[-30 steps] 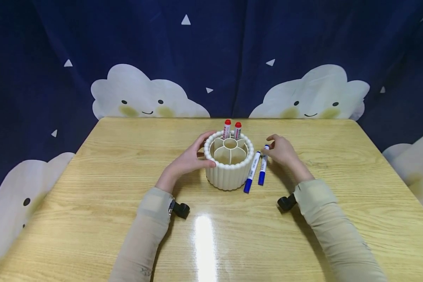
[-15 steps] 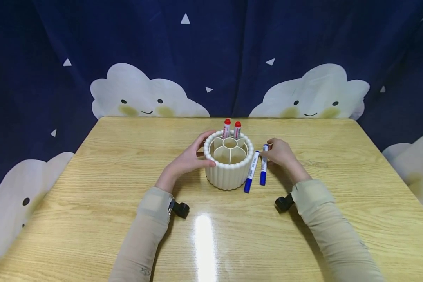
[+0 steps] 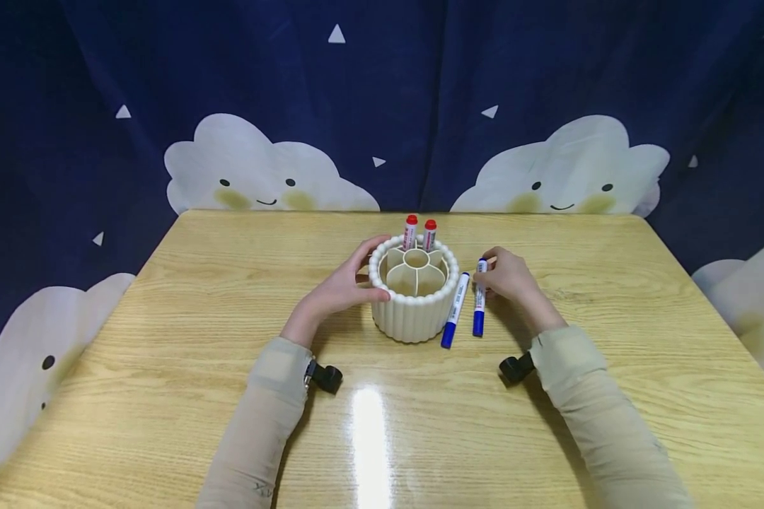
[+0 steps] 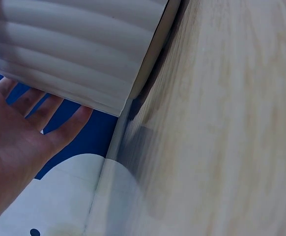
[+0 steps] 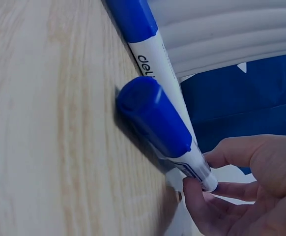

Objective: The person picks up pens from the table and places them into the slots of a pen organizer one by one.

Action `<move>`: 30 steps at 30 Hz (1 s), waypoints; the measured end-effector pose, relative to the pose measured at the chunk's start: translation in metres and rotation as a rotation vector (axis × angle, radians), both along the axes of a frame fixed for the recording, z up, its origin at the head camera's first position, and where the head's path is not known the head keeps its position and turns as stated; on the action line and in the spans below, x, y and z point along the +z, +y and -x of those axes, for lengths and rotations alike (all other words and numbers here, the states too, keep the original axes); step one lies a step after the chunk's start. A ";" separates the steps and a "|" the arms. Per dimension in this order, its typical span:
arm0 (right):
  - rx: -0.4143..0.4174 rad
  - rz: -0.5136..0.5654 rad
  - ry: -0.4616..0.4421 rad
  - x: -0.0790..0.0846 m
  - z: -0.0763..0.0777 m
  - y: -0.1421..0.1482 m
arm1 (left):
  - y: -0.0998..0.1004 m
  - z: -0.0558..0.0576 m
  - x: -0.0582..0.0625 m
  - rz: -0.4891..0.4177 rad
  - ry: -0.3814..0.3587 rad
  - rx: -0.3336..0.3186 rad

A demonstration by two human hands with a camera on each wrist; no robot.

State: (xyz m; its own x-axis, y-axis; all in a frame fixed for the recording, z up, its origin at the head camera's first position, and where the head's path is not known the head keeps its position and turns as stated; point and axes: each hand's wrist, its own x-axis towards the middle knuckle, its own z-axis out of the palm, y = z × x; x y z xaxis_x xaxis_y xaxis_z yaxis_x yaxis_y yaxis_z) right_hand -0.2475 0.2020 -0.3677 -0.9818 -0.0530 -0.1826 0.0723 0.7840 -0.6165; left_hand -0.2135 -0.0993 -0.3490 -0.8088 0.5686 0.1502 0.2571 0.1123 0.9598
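A cream fluted pen holder (image 3: 414, 322) with a beaded rim and petal-shaped compartments stands upright mid-table. My left hand (image 3: 340, 286) grips its left side, thumb on the front of the rim; in the left wrist view several fingers (image 4: 74, 125) lie against its ribbed wall. Beyond the holder on the right, my right hand (image 3: 508, 276) pinches the far end of a blue-capped whiteboard marker (image 3: 480, 300). The right wrist view shows that marker (image 5: 157, 118) between thumb and fingers, its cap towards the camera. Another blue marker (image 3: 457, 304) lies beside the holder.
Two red-capped markers (image 3: 410, 233) stand in the rear compartments of the holder. The wooden table (image 3: 165, 353) ends at a dark blue curtain (image 3: 395, 85) with cloud prints. Black wrist cameras (image 3: 326, 378) sit below both hands.
My right hand has closed its fingers on the far end of the right-hand blue marker. That marker's cap end has swung slightly right. The left hand and pen holder stay put.
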 end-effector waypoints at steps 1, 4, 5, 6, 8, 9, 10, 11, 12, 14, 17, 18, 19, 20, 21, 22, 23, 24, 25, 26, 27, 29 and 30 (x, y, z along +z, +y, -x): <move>0.000 0.002 0.002 0.001 -0.001 0.000 | 0.000 0.000 0.000 -0.001 0.002 -0.002; -0.002 0.026 0.020 0.004 -0.003 0.001 | 0.000 0.000 0.001 0.003 0.005 -0.001; -0.004 0.035 0.034 0.005 -0.004 0.001 | 0.000 0.000 0.001 0.003 0.006 -0.001; -0.005 0.043 0.051 0.007 -0.005 0.001 | 0.000 0.000 0.001 0.003 0.007 -0.001; -0.003 0.064 0.088 0.010 -0.007 0.001 | 0.000 -0.001 0.001 -0.001 0.000 0.001; -0.002 0.064 0.109 0.012 -0.008 0.001 | 0.000 0.000 0.001 -0.002 -0.003 0.001; 0.001 0.065 0.126 0.013 -0.009 0.002 | 0.000 0.000 0.000 -0.004 -0.006 0.001; 0.002 0.067 0.142 0.015 -0.010 0.002 | 0.000 -0.001 0.000 -0.006 -0.009 0.002; 0.003 0.070 0.157 0.016 -0.011 0.002 | 0.000 -0.001 0.000 -0.006 -0.012 0.003; 0.001 0.076 0.187 0.020 -0.013 0.003 | 0.000 -0.001 0.000 -0.005 -0.016 0.007; -0.006 0.096 0.226 0.027 -0.017 0.002 | 0.000 -0.001 0.000 -0.003 -0.017 0.010; -0.005 0.106 0.241 0.030 -0.018 0.002 | 0.000 -0.001 0.000 -0.003 -0.018 0.010; -0.004 0.113 0.257 0.032 -0.019 0.002 | 0.000 -0.001 0.000 -0.003 -0.019 0.010; -0.002 0.122 0.271 0.034 -0.020 0.001 | 0.000 0.000 0.000 -0.002 -0.019 0.009; 0.001 0.131 0.283 0.036 -0.021 0.001 | 0.000 0.000 0.000 0.000 -0.019 0.010; 0.003 0.139 0.297 0.038 -0.022 0.000 | 0.000 0.000 0.000 0.002 -0.019 0.010; 0.005 0.148 0.314 0.040 -0.023 0.000 | 0.000 0.000 0.000 0.003 -0.019 0.010; 0.005 0.159 0.328 0.042 -0.024 -0.001 | 0.000 0.000 0.000 0.002 -0.017 0.010; 0.002 0.170 0.338 0.044 -0.024 -0.001 | 0.000 0.000 0.000 0.003 -0.017 0.010; 0.000 0.181 0.347 0.045 -0.024 -0.002 | 0.000 0.000 0.000 0.003 -0.016 0.009; -0.005 0.188 0.358 0.047 -0.025 -0.003 | 0.000 0.000 0.000 0.003 -0.016 0.009; -0.016 0.198 0.381 0.050 -0.025 -0.004 | 0.000 0.000 0.000 0.002 -0.015 0.007; -0.021 0.200 0.394 0.052 -0.026 -0.005 | 0.000 0.000 0.000 0.003 -0.015 0.007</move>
State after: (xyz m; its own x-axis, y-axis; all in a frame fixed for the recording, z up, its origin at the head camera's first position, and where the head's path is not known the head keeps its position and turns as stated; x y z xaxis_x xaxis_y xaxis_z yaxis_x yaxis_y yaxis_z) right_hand -0.2219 0.1968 -0.3161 -0.9757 -0.0286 0.2173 -0.1837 0.6475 -0.7396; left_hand -0.2132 -0.0993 -0.3486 -0.8149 0.5632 0.1366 0.2420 0.1166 0.9633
